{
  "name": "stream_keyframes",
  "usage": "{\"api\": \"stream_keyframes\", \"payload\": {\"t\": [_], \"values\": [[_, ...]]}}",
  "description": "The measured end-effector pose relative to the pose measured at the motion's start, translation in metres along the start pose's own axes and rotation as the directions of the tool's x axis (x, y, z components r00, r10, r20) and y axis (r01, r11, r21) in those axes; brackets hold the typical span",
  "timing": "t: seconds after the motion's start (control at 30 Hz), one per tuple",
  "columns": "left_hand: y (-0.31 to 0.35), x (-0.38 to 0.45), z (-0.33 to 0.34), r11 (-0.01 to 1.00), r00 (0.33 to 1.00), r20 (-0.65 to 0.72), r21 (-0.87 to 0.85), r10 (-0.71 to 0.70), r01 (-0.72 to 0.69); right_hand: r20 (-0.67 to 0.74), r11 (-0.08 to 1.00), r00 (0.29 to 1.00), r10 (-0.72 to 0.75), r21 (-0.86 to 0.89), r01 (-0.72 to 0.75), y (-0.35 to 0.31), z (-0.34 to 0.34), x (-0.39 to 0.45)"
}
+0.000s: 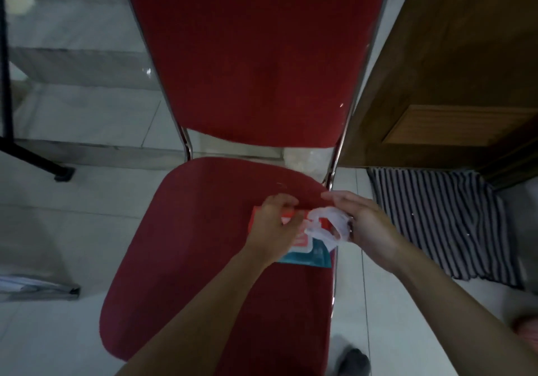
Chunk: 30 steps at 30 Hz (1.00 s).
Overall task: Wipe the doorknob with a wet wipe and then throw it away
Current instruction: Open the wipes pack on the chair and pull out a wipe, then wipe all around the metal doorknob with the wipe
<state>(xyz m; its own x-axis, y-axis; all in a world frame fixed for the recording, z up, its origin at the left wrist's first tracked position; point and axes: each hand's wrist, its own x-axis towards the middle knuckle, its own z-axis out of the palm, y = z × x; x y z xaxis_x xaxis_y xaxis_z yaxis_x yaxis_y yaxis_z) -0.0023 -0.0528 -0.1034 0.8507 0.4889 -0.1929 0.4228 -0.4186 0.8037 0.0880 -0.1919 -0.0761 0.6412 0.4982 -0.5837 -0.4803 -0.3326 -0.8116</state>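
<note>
A pack of wet wipes [313, 255], red, white and teal, lies on the right side of a red chair seat [189, 259]. My left hand [276, 224] presses down on the pack and holds it. My right hand [364, 224] grips a crumpled white wet wipe [327, 224] that still reaches into the pack's opening. No doorknob is in view.
The red chair has a tall backrest [256, 55] and chrome frame. A brown wooden door [451, 70] stands at the right, with a striped mat [442, 218] on the floor before it. A black stand leg [35, 154] is at the left; pale tiled floor surrounds.
</note>
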Motion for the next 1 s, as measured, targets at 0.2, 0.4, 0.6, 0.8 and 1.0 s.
{"api": "stream_keyframes", "payload": {"t": [0.2, 0.4, 0.6, 0.8, 1.0], "values": [[0.125, 0.008, -0.019, 0.878, 0.928, 0.337, -0.478, 0.161, 0.021, -0.07, 0.971, 0.974, -0.214, 0.095, 0.22, -0.098, -0.04, -0.043], [0.242, 0.024, -0.044, 0.881, 0.904, 0.165, -0.348, 0.395, -0.321, -0.228, 0.882, 0.863, -0.451, 0.036, 0.471, -0.194, -0.094, -0.102], [0.359, 0.019, -0.054, 0.856, 0.896, 0.096, -0.352, 0.434, -0.378, -0.309, 0.793, 0.747, -0.589, -0.047, 0.607, -0.277, -0.166, -0.175], [0.465, 0.003, -0.051, 0.824, 0.939, 0.158, -0.537, 0.307, -0.179, -0.374, 0.702, 0.626, -0.685, -0.106, 0.704, -0.332, -0.227, -0.243], [0.526, 0.002, -0.042, 0.509, 0.838, 0.357, -0.853, 0.412, 0.114, -0.401, 0.618, 0.521, -0.753, -0.16, 0.77, -0.357, -0.266, -0.273]]}}
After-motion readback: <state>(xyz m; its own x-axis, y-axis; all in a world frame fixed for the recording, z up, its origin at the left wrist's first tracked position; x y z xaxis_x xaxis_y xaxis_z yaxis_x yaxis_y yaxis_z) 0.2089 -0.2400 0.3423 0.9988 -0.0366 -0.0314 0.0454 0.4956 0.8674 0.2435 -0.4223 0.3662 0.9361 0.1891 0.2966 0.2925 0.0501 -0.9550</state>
